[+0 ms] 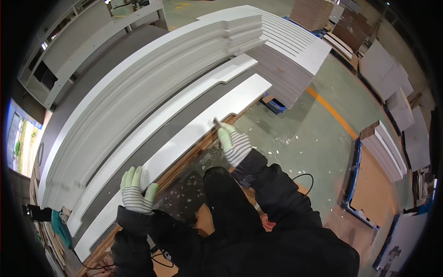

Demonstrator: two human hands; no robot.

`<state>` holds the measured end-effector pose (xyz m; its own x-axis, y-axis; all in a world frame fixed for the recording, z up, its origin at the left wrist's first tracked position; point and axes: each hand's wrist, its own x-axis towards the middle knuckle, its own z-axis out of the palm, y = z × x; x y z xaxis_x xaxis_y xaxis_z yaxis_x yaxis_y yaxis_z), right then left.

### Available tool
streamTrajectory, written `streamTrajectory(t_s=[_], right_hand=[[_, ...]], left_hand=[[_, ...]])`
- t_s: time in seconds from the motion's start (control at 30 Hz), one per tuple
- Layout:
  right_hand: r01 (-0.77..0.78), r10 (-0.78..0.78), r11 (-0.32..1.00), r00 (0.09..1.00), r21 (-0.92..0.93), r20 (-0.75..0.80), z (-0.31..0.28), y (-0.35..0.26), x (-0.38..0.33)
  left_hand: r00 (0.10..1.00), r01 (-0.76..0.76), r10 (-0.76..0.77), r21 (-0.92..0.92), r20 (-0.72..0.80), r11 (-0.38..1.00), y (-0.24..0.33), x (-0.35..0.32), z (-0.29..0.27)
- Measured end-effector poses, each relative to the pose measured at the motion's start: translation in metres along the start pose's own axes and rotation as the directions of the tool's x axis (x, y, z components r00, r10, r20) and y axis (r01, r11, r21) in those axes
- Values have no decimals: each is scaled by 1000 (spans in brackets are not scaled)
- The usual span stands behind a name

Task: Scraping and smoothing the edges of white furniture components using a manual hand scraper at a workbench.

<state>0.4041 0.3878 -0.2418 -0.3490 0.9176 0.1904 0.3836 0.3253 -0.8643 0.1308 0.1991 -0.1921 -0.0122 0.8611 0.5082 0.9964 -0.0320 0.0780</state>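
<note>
A long white board (pixel 198 128) with a stepped notch in its near edge lies slantwise on the workbench in front of me. My left hand (pixel 137 190), in a pale green glove with a striped cuff, rests on it near its lower left part, fingers stretched flat and thumb apart at the near edge. Farther right, my right hand (pixel 234 142), gloved alike, is closed on a small flat greyish piece (pixel 216 122) that stands up at the board's near edge; its exact kind is too small to tell. Behind lies a second white board (pixel 184 104) of the same shape.
A big stack of white boards (pixel 152 69) fills the bench's far side. Grooved panels (pixel 286 34) are piled beyond its right end. Pale scraps (pixel 277 152) litter the green floor. To the right, a blue-edged pallet (pixel 364 184) carries more boards (pixel 385 152).
</note>
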Motion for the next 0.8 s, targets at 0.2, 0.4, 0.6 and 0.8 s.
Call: streamTrajectory(t_s=[0.2,0.4,0.6,0.8], right_hand=[[-79,-31,948,941,-309,-337,-56,53,18],[-57,-5,897,990,-438,-140,-58,79,53],[-372,23,824,776,-427,-631,-131,132,109],[-6,-122,930,938,-367,-323,-102,110,83]], left_hand=[[982,19,-4,-77,188,997,-30,-18,18],[977,-49,41,34,208,998,-44,-30,18],[955,-7,3,15,298,1000,-36,-24,18],[943,35,-47,42,329,998,-30,-22,10]])
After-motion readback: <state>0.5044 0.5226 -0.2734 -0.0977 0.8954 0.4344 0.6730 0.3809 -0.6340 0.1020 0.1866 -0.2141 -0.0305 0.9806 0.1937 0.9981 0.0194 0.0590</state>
